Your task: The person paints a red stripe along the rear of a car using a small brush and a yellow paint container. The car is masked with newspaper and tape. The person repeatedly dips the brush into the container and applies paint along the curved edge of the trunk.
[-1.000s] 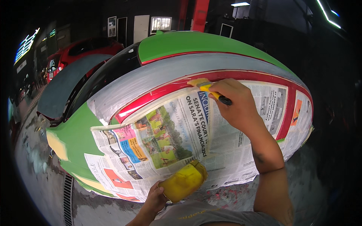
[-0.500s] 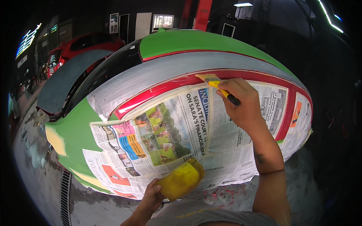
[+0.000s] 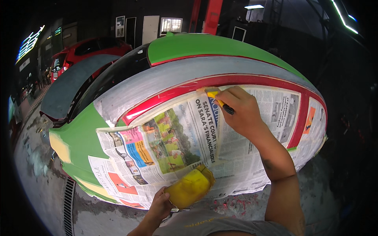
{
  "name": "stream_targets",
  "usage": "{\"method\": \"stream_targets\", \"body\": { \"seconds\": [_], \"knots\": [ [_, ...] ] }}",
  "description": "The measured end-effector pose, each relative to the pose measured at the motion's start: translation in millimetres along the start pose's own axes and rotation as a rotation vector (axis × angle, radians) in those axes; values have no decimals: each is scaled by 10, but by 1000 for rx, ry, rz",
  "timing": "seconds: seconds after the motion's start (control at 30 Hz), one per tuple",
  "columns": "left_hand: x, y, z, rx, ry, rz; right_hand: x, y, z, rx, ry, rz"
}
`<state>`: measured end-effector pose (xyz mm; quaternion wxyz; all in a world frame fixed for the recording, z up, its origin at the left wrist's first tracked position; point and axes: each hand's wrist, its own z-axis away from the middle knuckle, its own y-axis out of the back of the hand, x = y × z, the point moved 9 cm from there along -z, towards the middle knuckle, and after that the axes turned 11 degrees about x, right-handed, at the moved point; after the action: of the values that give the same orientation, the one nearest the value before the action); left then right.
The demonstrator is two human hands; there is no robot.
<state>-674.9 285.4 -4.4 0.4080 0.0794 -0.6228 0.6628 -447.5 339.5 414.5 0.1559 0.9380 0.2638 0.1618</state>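
Observation:
A paintbrush (image 3: 214,94) with a yellow and black handle is gripped in my right hand (image 3: 241,109). Its pale bristles touch the lower edge of the red door-frame strip (image 3: 173,93), where the newspaper's upper border runs. My left hand (image 3: 160,204) grips a yellow, stained container (image 3: 189,188) low in front of me, near my shirt. What is inside the container cannot be made out. Sheets of newspaper (image 3: 236,157) cover the side windows and doors of the car. Above the red strip runs a grey roof rail band (image 3: 252,67).
The car's roof (image 3: 197,42) and front fender (image 3: 80,137) are green, with a cream patch on the fender. A raised grey hood (image 3: 75,84) stands at the left, with a red car (image 3: 92,47) behind it. A floor drain grate (image 3: 68,204) lies at lower left.
My right hand has moved left and slightly down with the paintbrush, whose bristles shifted along the red strip toward its newspaper edge. My left hand and the container stay nearly in place.

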Motion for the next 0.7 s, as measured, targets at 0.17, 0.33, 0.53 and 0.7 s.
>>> {"method": "stream_targets", "body": {
  "seconds": [0.17,0.33,0.53,0.7],
  "knots": [
    [23,24,16,12,3,-10,12,17,16,86,-40,35],
    [1,43,-1,0,10,-18,-20,-78,72,-16,-2,-49],
    [44,20,-21,-11,-13,-6,64,165,145,203,-95,-13],
    [90,-60,7,4,-29,-29,176,76,448,211,-130,-7]
  ]
}}
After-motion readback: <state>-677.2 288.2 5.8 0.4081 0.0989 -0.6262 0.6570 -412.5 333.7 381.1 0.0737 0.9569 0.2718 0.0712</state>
